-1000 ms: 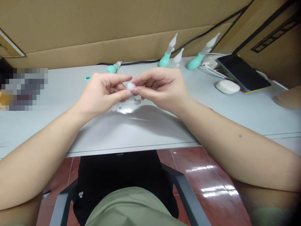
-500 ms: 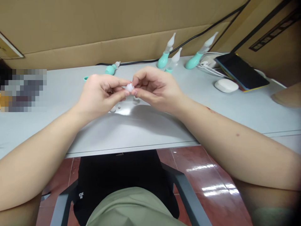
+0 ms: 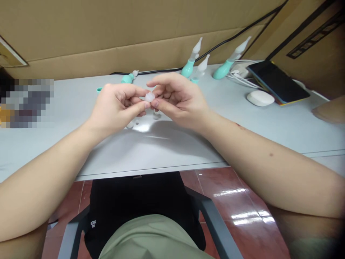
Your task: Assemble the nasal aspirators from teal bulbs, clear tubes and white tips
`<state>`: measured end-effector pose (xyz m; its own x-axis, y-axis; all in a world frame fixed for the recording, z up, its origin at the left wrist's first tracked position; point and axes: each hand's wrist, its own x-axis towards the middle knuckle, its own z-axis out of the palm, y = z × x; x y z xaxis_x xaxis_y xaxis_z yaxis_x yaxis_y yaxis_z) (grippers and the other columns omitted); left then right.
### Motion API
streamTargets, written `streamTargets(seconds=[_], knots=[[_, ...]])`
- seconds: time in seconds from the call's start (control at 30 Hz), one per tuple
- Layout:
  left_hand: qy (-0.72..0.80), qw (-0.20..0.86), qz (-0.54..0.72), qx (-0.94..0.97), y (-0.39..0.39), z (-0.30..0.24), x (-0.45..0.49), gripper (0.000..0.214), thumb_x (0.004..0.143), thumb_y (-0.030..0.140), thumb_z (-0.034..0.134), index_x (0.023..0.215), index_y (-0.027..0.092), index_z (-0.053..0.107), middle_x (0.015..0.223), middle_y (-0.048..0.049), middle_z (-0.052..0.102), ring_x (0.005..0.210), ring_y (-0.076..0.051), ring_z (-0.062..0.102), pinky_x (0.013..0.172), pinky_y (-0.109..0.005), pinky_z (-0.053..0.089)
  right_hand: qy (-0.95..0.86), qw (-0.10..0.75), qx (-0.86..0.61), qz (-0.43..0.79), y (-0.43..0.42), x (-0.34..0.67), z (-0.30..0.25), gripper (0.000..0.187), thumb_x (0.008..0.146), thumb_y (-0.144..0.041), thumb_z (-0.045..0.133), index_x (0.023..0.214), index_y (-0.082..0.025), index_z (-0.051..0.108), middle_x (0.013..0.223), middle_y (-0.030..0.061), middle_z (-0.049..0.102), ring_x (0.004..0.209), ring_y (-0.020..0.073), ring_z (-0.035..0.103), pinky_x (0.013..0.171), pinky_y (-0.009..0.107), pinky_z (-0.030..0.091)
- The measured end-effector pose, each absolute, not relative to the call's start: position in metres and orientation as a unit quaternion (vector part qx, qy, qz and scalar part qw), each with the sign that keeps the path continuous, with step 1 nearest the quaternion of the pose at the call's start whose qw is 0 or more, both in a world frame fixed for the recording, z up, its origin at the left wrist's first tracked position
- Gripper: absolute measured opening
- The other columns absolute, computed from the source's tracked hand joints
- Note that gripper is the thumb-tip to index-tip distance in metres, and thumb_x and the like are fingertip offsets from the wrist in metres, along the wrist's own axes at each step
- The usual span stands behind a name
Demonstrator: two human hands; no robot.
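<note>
Head camera: a small white piece sits between the hands above the tabletop. The left hand pinches it between thumb and fingers; the right hand has its thumb against the other side and its forefinger raised, and whether it grips too I cannot tell. Small pale parts lie just below; teal bulbs with white nozzles stand behind.
</note>
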<state>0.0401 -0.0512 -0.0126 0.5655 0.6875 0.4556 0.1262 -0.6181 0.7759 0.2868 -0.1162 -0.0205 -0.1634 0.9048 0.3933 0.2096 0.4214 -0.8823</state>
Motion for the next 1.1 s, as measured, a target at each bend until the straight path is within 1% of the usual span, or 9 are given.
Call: streamTargets(seconds=[0.07, 0.13, 0.27, 0.37, 0.43, 0.53, 0.83, 0.93, 1.1], knots=[[0.256, 0.37, 0.396, 0.8, -0.052, -0.011, 0.041, 0.016, 0.103, 0.04, 0.098, 0.111, 0.026, 0.097, 0.084, -0.0031, 0.089, 0.08, -0.028, 0.092, 0.077, -0.042, 0.084, -0.683, 0.501, -0.429, 0.314, -0.12, 0.287, -0.018, 0.015, 0.112, -0.051, 0.099, 0.117, -0.039, 0.092, 0.127, 0.0061, 0.088, 0.122, 0.0354, 0.083, 0.12, 0.058, 0.073], [0.259, 0.38, 0.395, 0.795, -0.053, -0.01, 0.042, 0.017, 0.103, 0.041, 0.099, 0.111, 0.026, 0.096, 0.084, -0.0027, 0.09, 0.08, -0.028, 0.093, 0.078, -0.042, 0.085, -0.698, 0.499, -0.433, 0.277, -0.12, 0.289, -0.017, 0.009, 0.115, -0.047, 0.096, 0.111, -0.039, 0.096, 0.126, 0.006, 0.091, 0.123, 0.0357, 0.084, 0.125, 0.059, 0.072], [0.248, 0.402, 0.384, 0.793, -0.054, -0.007, 0.045, 0.018, 0.103, 0.041, 0.101, 0.106, 0.025, 0.094, 0.088, -0.0034, 0.091, 0.081, -0.027, 0.094, 0.079, -0.04, 0.087, -0.722, 0.489, -0.439, 0.215, -0.108, 0.29, -0.027, 0.017, 0.119, -0.049, 0.092, 0.116, -0.033, 0.098, 0.124, 0.0085, 0.093, 0.121, 0.0346, 0.09, 0.118, 0.055, 0.077], [0.249, 0.421, 0.384, 0.783, -0.056, -0.005, 0.048, 0.019, 0.102, 0.04, 0.102, 0.101, 0.023, 0.092, 0.085, -0.0027, 0.089, 0.08, -0.026, 0.094, 0.081, -0.037, 0.087, -0.741, 0.497, -0.43, 0.142, -0.099, 0.29, -0.039, 0.029, 0.127, -0.055, 0.082, 0.124, -0.03, 0.097, 0.12, 0.0086, 0.092, 0.115, 0.0324, 0.089, 0.114, 0.054, 0.078], [0.257, 0.426, 0.385, 0.778, -0.058, -0.004, 0.049, 0.02, 0.103, 0.039, 0.102, 0.101, 0.023, 0.091, 0.083, -0.0021, 0.087, 0.079, -0.026, 0.094, 0.08, -0.036, 0.087, -0.753, 0.514, -0.4, 0.095, -0.095, 0.289, -0.046, 0.037, 0.131, -0.059, 0.074, 0.125, -0.03, 0.095, 0.116, 0.0082, 0.092, 0.11, 0.0308, 0.088, 0.109, 0.053, 0.078], [0.26, 0.424, 0.388, 0.776, -0.058, -0.004, 0.049, 0.021, 0.105, 0.039, 0.102, 0.102, 0.022, 0.091, 0.083, -0.0022, 0.086, 0.078, -0.025, 0.093, 0.079, -0.036, 0.086, -0.757, 0.533, -0.374, 0.061, -0.095, 0.288, -0.05, 0.036, 0.132, -0.055, 0.07, 0.121, -0.029, 0.093, 0.114, 0.0076, 0.093, 0.106, 0.0287, 0.088, 0.103, 0.049, 0.078], [0.253, 0.424, 0.381, 0.781, -0.052, -0.008, 0.046, 0.016, 0.106, 0.035, 0.1, 0.106, 0.021, 0.094, 0.081, -0.002, 0.087, 0.069, -0.022, 0.089, 0.072, -0.033, 0.083, -0.756, 0.529, -0.372, 0.097, -0.104, 0.283, -0.04, 0.024, 0.132, -0.043, 0.072, 0.123, -0.027, 0.088, 0.127, 0.0075, 0.094, 0.117, 0.0275, 0.091, 0.11, 0.045, 0.078], [0.254, 0.42, 0.373, 0.787, -0.05, -0.009, 0.044, 0.018, 0.109, 0.037, 0.099, 0.111, 0.02, 0.095, 0.081, -0.0025, 0.087, 0.065, -0.021, 0.086, 0.069, -0.033, 0.082, -0.757, 0.513, -0.39, 0.11, -0.104, 0.282, -0.038, 0.025, 0.133, -0.046, 0.072, 0.124, -0.027, 0.086, 0.126, 0.0076, 0.091, 0.118, 0.0273, 0.089, 0.111, 0.045, 0.077], [0.259, 0.411, 0.362, 0.796, -0.047, -0.01, 0.041, 0.025, 0.112, 0.042, 0.1, 0.123, 0.02, 0.097, 0.083, -0.0037, 0.089, 0.065, -0.021, 0.086, 0.065, -0.033, 0.08, -0.753, 0.504, -0.395, 0.151, -0.102, 0.285, -0.038, 0.03, 0.132, -0.054, 0.074, 0.123, -0.027, 0.082, 0.126, 0.0098, 0.086, 0.118, 0.0302, 0.085, 0.112, 0.05, 0.077]])
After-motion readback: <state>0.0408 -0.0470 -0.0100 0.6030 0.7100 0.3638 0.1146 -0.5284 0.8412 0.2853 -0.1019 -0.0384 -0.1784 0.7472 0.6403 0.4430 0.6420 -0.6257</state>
